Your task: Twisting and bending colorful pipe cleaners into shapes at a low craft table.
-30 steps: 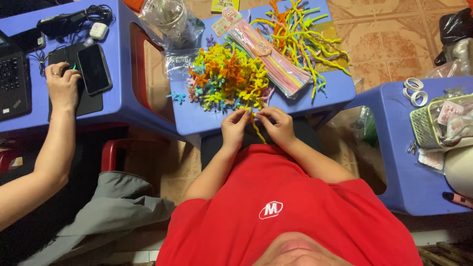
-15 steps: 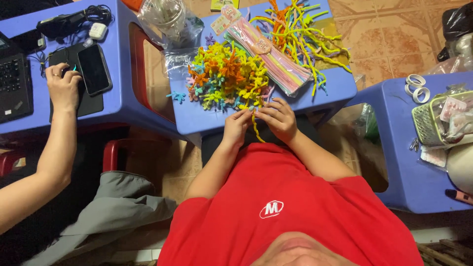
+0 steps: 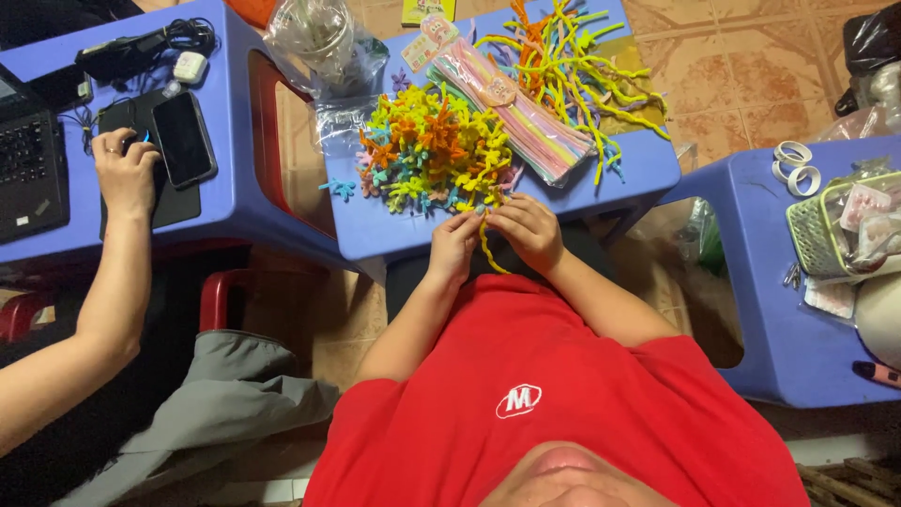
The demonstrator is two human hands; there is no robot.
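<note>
Head view: a yellow pipe cleaner [image 3: 487,246] is pinched between both hands, left [image 3: 454,246] and right [image 3: 528,230], just below the pile [image 3: 434,155] at the tabletop [image 3: 601,174] edge, its long axis hanging toward the red shirt [image 3: 554,404].

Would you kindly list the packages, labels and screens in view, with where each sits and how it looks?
Pipe-cleaner pack: middle stool, right of the twisted pile; long clear sleeve, pastel sticks, pink label.
Plastic bag: far-left corner of that stool; crumpled, clear.
Phone: left stool; dark rectangular screen.
Laptop: far left; black, screen cropped.
Card: top edge; yellow.
</note>
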